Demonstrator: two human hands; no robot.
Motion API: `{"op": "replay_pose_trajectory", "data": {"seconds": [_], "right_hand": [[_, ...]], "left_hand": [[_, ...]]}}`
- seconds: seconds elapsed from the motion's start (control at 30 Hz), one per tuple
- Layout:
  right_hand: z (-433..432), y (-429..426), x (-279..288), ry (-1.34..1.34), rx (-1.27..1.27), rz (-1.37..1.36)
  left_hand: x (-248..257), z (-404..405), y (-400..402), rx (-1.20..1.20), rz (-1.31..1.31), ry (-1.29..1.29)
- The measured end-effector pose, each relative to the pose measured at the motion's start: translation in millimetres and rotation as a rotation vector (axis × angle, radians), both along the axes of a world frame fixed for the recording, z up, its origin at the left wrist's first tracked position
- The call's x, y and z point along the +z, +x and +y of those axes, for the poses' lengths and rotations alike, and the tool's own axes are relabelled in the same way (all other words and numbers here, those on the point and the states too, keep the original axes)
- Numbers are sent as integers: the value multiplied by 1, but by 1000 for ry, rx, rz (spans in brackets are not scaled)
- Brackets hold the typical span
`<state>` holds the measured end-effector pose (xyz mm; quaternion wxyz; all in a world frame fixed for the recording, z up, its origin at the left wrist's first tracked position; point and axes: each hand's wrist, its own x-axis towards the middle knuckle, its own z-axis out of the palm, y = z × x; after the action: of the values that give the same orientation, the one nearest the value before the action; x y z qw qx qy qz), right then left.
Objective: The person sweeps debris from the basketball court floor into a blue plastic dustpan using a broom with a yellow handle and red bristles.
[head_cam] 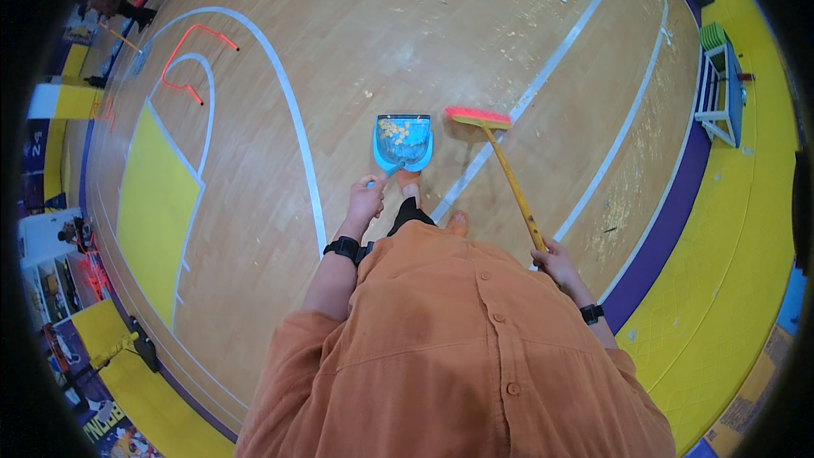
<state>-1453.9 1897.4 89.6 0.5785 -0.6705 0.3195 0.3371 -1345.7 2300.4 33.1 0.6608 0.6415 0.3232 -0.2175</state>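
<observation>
My left hand (367, 199) grips the handle of a blue plastic dustpan (403, 158), whose pan holds a scatter of pale yellowish flakes (395, 131). In my right hand (557, 262) is the upper end of a yellow broom handle (512, 172). The broom head (479, 117), with pink-red bristles, is to the right of the dustpan, apart from it, near a white court line. Whether the bristles touch the floor I cannot tell. My feet, in orange footwear, show just below the dustpan.
Flakes lie strewn over the wooden court floor (445, 32), thickly at the right (610, 222). Red-orange bent tube frames (168, 67) stand at the left. A white-framed bench or rack (722, 98) is by the right wall padding. At the upper left, a person (117, 7) is near a long-handled tool (141, 57).
</observation>
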Motion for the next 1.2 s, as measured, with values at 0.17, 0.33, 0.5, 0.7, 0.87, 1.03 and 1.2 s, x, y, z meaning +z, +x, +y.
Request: {"op": "replay_pose_trajectory", "data": {"seconds": [0.17,0.33,0.5,0.7,0.87,1.03,1.2], "right_hand": [[40,86,8,17,131,-18],[90,176,-21,46,293,-44],[162,248,-36,-5,403,-69],[192,241,-42,-161,552,-110],[128,213,41,172,421,192],[101,215,98,263,127,326],[94,224,52,185,22,115]], "left_hand": [[-5,30,28,-8,50,2],[-5,66,50,-15,102,-27],[-12,101,63,25,132,-61],[-14,119,79,-7,151,-43],[-11,128,93,-32,193,-17],[-21,118,106,-110,171,20],[-22,94,118,-151,156,37]]}}
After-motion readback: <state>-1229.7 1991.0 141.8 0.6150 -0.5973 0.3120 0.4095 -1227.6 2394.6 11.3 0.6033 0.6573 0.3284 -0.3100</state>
